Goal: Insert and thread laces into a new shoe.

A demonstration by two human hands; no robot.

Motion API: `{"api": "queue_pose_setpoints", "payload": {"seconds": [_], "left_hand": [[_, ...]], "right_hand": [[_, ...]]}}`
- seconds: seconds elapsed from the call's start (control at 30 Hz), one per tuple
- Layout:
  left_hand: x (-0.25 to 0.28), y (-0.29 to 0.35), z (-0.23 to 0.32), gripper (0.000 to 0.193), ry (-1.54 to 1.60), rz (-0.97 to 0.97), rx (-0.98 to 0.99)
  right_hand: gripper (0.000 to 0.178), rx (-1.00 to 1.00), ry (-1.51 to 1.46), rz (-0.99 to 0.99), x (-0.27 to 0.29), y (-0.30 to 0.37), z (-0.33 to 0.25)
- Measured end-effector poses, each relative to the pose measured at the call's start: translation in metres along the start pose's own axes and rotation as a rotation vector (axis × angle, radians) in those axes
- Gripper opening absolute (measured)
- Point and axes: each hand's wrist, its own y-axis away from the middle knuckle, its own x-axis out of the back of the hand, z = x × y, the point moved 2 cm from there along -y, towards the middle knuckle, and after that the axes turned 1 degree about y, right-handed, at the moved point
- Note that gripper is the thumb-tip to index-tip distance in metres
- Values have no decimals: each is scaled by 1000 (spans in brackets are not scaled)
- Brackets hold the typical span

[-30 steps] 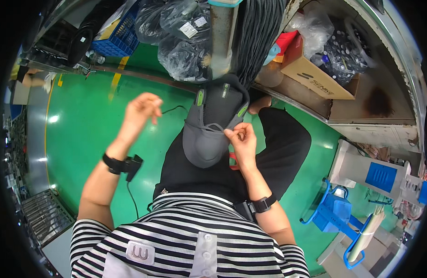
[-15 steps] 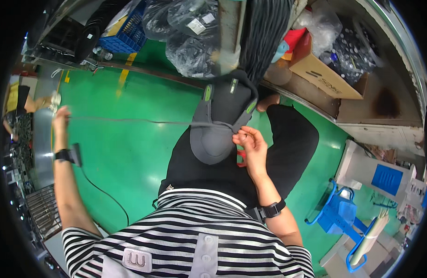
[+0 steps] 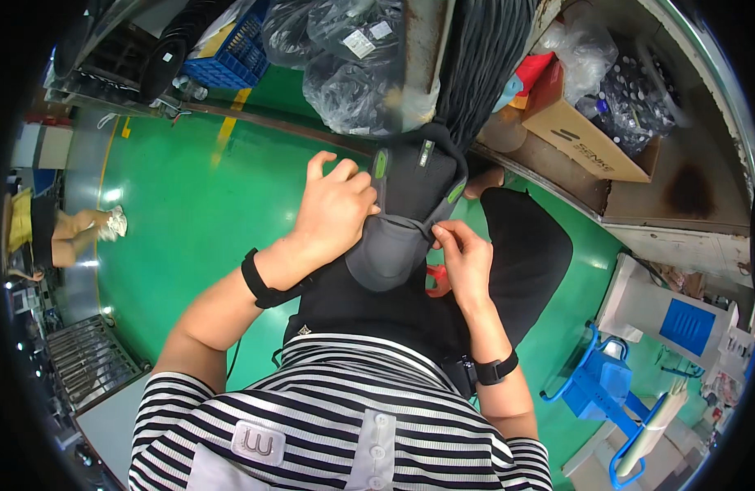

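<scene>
A dark grey shoe upper (image 3: 386, 262) with green side patches lies over my lap, its rounded toe toward me and its tongue (image 3: 422, 168) pointing away. A thin grey cord (image 3: 400, 221) crosses it where the toe meets the tongue. My left hand (image 3: 336, 204) is at the upper's left edge, fingers curled in; what they hold there is hidden. On the right edge my right hand (image 3: 463, 254) pinches the cord between thumb and forefinger. A red looped thing (image 3: 436, 282) shows beside the right hand, partly covered by it.
A bundle of black cords (image 3: 484, 65) hangs beyond the upper. Clear plastic bags (image 3: 353, 82) and a blue crate (image 3: 238, 53) are at the far left. An open cardboard box (image 3: 586, 139) stands on the right shelf. Another person's legs (image 3: 70, 233) show at left; a blue-framed stool (image 3: 594, 376) is at right.
My left hand has come back from far left, where it held the cord stretched out, to the upper's left edge. My right hand has stayed at the right edge.
</scene>
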Motion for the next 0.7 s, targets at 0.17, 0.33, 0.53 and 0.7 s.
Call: {"api": "queue_pose_setpoints", "payload": {"seconds": [0.17, 0.33, 0.53, 0.7], "left_hand": [[-17, -18, -3, 17, 140, -164, 199], [-13, -5, 12, 15, 38, 4, 52], [-18, 0, 16, 16, -35, 159, 160], [-26, 5, 16, 17, 67, 191, 174]], "right_hand": [[17, -67, 61, -52, 3, -10, 0], [17, -146, 188, -165, 8, -15, 1], [16, 58, 354, -140, 9, -16, -12], [16, 108, 403, -166, 4, -21, -15]]}}
